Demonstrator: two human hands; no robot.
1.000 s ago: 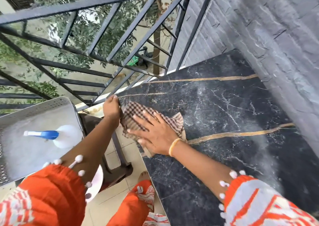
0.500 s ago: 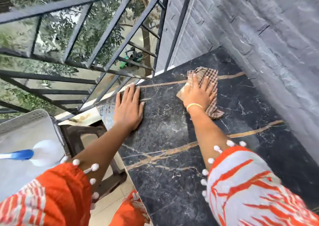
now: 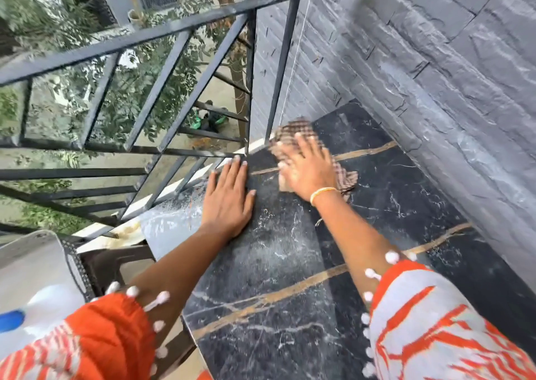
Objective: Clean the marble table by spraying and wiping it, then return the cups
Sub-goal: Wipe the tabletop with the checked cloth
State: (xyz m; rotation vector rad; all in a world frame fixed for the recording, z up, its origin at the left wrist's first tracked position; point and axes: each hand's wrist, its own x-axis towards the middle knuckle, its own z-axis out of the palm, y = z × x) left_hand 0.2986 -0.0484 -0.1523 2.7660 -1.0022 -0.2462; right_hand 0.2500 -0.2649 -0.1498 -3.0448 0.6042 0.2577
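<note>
The right hand [image 3: 307,173] is pressing the checked cloth [image 3: 293,131] flat, fingers spread, wiping the marble counter [image 3: 391,194] toward 12 o'clock. The left hand [image 3: 229,197] is lying released, bracing at 10 o'clock. Next: wiping nearer streaks; no cups showing.

table [image 3: 385,194]: black marble with white and gold veins, polished and glossy; a wet, shiny sheen on the part near the railing
cloth [image 3: 293,131]: woven fabric in a brown and cream check, soft and matt, blurred
railing [image 3: 162,34]: dark painted metal bars, smooth, dull
wall [image 3: 435,69]: grey stone cladding, rough and split-faced, matt
sleeves [image 3: 429,324]: orange and white printed cloth, edged with small white pompoms
bangle [image 3: 322,193]: thin, yellow, slightly shiny
tray [image 3: 26,263]: pale with a perforated rim; material unclear
</note>
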